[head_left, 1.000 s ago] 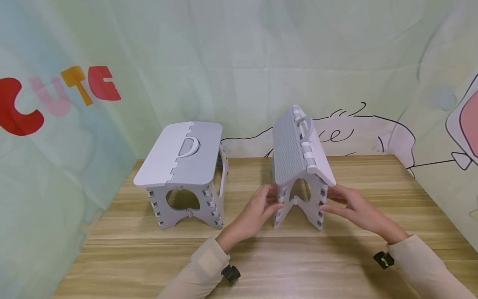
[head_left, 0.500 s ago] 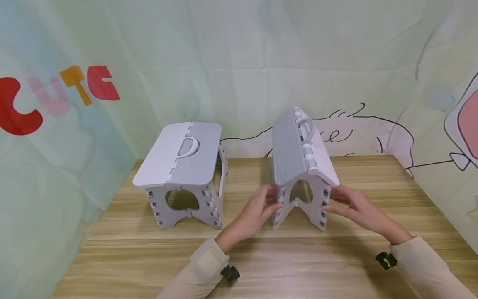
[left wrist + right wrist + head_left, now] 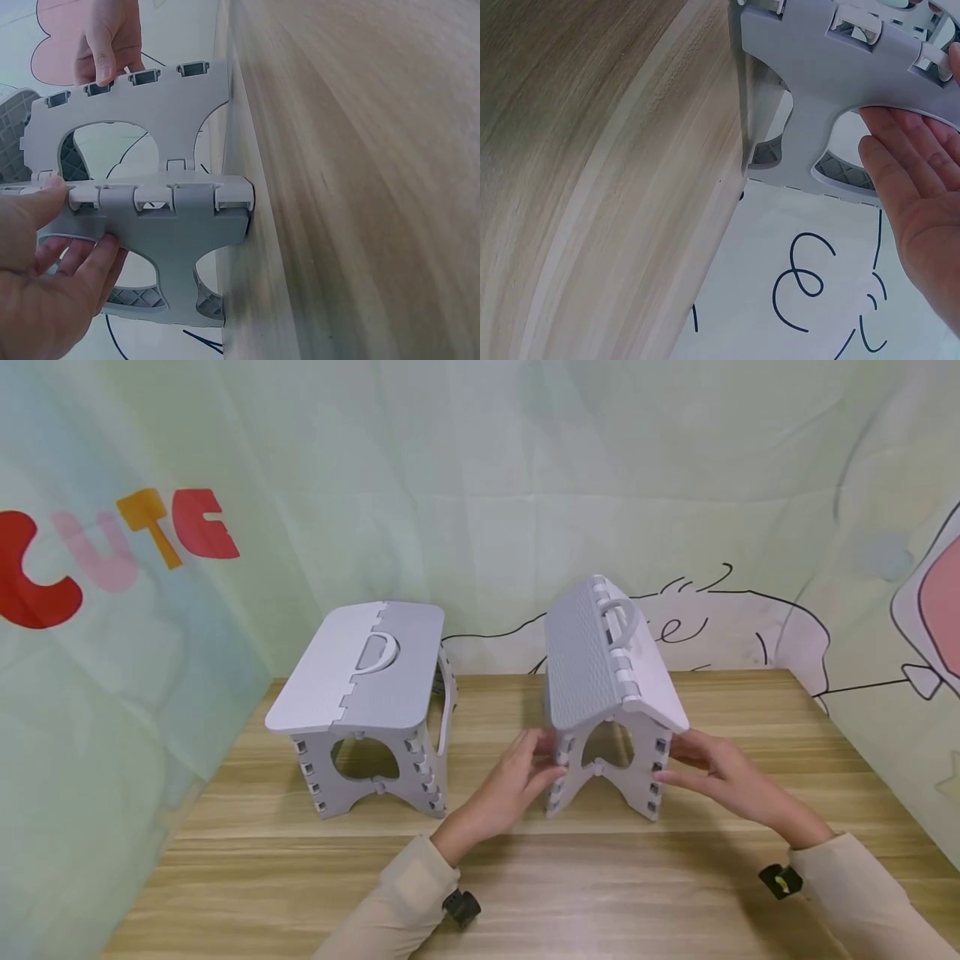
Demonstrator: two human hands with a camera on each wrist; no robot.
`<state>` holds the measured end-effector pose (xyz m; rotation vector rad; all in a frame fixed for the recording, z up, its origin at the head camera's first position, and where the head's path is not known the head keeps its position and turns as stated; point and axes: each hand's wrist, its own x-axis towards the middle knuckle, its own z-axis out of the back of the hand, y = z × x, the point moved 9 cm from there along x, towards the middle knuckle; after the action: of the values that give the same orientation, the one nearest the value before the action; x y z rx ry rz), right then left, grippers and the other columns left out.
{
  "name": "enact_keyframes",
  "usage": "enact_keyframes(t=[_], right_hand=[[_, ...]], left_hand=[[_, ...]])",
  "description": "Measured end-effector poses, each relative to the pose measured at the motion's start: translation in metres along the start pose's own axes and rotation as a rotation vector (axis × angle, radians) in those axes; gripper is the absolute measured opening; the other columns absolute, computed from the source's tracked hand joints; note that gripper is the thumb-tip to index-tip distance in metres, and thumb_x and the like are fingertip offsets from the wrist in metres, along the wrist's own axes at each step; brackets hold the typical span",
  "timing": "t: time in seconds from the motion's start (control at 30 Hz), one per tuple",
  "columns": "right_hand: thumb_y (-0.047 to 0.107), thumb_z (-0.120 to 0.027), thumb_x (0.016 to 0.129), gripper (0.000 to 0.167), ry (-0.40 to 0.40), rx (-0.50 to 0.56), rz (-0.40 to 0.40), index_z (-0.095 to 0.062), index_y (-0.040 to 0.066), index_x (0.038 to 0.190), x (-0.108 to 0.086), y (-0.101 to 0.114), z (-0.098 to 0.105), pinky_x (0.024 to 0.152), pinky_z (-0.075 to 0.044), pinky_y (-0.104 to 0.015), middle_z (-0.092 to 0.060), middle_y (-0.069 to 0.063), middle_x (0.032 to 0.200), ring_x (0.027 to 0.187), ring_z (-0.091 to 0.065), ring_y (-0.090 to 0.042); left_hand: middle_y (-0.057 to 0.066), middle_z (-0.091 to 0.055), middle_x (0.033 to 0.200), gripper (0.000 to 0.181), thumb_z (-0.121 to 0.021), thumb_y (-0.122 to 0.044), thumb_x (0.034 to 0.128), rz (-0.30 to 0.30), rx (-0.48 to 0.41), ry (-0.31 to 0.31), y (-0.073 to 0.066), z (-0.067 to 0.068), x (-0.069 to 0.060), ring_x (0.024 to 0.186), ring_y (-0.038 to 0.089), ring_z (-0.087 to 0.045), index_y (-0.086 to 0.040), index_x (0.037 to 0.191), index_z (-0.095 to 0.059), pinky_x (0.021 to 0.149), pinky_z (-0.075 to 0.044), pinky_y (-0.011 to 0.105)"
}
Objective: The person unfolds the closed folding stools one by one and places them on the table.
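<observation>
A grey and white folding step stool (image 3: pixel 581 656) stands half unfolded at the right, its two top panels sloping from a raised ridge with a loop handle. My left hand (image 3: pixel 501 789) grips the stool's left front hinged edge, thumb in front and fingers behind. On the opposite edge, my right hand (image 3: pixel 731 781) holds the leg the same way. In the left wrist view, the fingers of the left hand (image 3: pixel 52 277) wrap around the hinged leg panel. The right wrist view shows the right hand (image 3: pixel 922 202) with its fingers reaching into the side panel's opening.
A second, matching folding stool (image 3: pixel 405 693) stands at the left with its top almost flat. Both stools are on a wood-grain table (image 3: pixel 570 893). A printed cloth backdrop (image 3: pixel 480 510) closes off the back and both sides.
The right-hand stool's front legs have spread wider and its top panels have sunk flatter. My right hand has moved slightly right with the leg; the left hand has hardly moved.
</observation>
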<state>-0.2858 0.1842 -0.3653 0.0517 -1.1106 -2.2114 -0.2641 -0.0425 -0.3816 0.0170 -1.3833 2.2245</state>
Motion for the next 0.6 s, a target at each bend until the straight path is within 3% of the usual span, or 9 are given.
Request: enact_keyframes(t=[0.17, 0.37, 0.6], right_hand=[[0.008, -0.069, 0.094, 0.046, 0.004, -0.018, -0.014, -0.053, -0.006, 0.134, -0.0014, -0.0031, 0.0019, 0.092, -0.055, -0.041, -0.066, -0.018, 0.123, 0.112, -0.065, -0.019], [0.007, -0.069, 0.094, 0.046, 0.0, -0.024, -0.024, -0.052, -0.007, 0.135, -0.0045, -0.0039, 0.0043, 0.09, -0.055, -0.049, -0.066, -0.02, 0.123, 0.112, -0.064, -0.032], [0.009, -0.07, 0.094, 0.047, 0.003, -0.028, -0.032, -0.052, -0.006, 0.135, -0.0059, -0.0094, 0.0053, 0.091, -0.055, -0.035, -0.067, -0.016, 0.122, 0.11, -0.065, -0.013]], left_hand=[[0.012, -0.052, 0.128, 0.038, -0.059, -0.015, 0.1006, 0.002, 0.002, 0.004, -0.0015, 0.0003, -0.0003, 0.119, 0.023, -0.057, 0.0, 0.132, -0.045, 0.099, -0.049, 0.023], [0.012, -0.052, 0.128, 0.039, -0.059, -0.015, 0.1004, 0.004, 0.004, 0.005, -0.0027, -0.0003, 0.0, 0.118, 0.022, -0.057, 0.0, 0.134, -0.045, 0.098, -0.049, 0.023], [0.012, -0.052, 0.127, 0.037, -0.058, -0.016, 0.101, -0.013, 0.006, 0.0, -0.0026, -0.0004, -0.0007, 0.117, 0.023, -0.058, 0.0, 0.132, -0.046, 0.098, -0.049, 0.023]])
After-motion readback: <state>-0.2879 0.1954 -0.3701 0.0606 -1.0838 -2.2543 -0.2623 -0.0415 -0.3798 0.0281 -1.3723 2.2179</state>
